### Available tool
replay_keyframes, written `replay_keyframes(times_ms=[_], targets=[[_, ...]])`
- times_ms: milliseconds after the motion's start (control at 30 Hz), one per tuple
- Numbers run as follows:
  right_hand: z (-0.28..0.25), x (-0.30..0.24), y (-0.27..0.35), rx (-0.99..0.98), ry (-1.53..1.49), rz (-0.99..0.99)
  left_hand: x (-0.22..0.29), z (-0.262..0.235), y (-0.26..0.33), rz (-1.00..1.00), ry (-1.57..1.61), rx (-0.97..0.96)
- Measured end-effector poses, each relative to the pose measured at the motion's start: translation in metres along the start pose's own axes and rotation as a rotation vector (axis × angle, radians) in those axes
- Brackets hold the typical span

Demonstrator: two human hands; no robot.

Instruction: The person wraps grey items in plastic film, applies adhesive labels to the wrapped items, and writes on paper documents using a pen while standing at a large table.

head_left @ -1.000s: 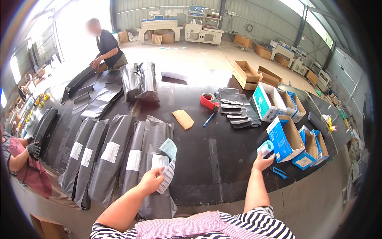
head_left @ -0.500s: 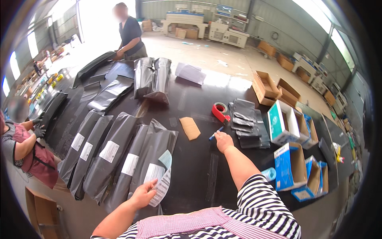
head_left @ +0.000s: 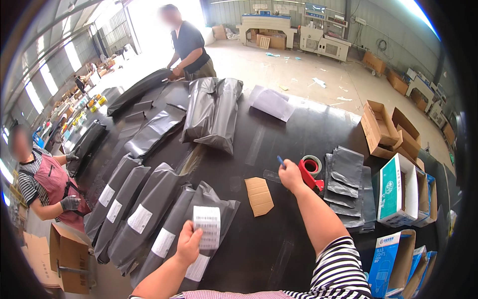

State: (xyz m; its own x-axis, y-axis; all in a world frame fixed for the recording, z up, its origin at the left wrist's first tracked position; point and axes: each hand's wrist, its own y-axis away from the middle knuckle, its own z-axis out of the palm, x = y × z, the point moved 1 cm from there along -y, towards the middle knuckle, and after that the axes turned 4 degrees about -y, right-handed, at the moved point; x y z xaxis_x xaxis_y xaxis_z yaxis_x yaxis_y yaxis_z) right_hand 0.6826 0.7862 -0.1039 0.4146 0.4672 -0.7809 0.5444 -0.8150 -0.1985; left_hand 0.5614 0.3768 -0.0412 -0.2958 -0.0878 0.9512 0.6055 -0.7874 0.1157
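Two bare hands gripping: left hand, lower left of centre, pinches barcode label sheet; right hand, right of centre, curled round blue pen.

Metal-walled workshop with a wide black tabletop.
Daylight floods through a large opening at the back left, and tall narrow windows line the left wall. Corrugated wall panels rise behind pale industrial machines on a beige floor strewn with paper scraps; a bright strip window slants across the upper right.
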Motion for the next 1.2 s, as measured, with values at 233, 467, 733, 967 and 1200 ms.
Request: replay_keyframes(times_ms=[233,467,733,967,1200], targets=[[0.050,0.015,-0.136,0.247,-0.986,0.554,-0.032,0.002,-0.035,0.362,-0.350,0.145],[0.032,0.087,-0.269,0.447,-0.939,0.329,-0.042,-0.015,-0.027,0.386,-0.731,0.100],[0.035,0.122,-0.309,0.085,-1.031,0.199,-0.037,-0.007,-0.019,0.253,-0.352,0.103],[0.069,0.066,-0.287,0.068,-0.395,0.320,-0.051,-0.013,-0.026,0.383,-0.385,0.180],[0.067,0.068,-0.244,0.194,-0.177,0.348,-0.043,-0.016,-0.034,0.355,-0.539,0.043]])
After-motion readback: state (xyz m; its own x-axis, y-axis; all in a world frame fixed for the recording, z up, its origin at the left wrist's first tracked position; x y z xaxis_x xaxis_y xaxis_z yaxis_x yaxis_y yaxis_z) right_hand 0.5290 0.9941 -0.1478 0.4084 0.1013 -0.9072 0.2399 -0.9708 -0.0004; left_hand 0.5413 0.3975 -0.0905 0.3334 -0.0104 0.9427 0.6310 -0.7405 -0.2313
